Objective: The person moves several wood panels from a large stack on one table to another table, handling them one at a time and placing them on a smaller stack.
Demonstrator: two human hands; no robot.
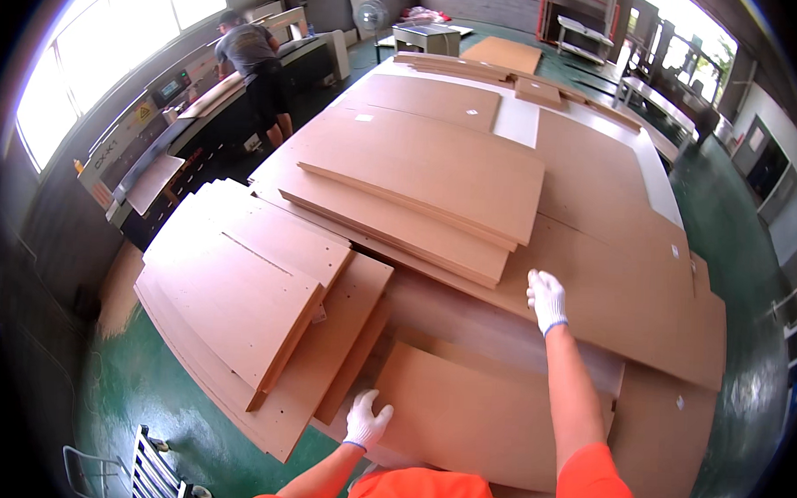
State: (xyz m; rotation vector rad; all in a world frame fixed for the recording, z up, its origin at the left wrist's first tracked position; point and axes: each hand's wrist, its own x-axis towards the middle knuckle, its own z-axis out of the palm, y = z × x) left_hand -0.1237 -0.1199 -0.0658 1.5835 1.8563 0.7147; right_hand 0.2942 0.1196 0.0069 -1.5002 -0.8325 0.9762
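A co-worker (pixel 250 52) stands at a long machine (pixel 213 146) beside bright windows (pixel 116 42), a fan (pixel 371 14) standing farther back.

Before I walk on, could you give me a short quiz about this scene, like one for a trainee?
1. True or false: the left hand and the right hand are both gloved in white.

2. Which hand is nearer the stack of boards with small holes?

3. Where is the co-worker standing?
A) Between the two gloved hands
B) Beside the long machine near the windows
C) On top of the boards

Key: 1. True. 2. The left hand. 3. B.
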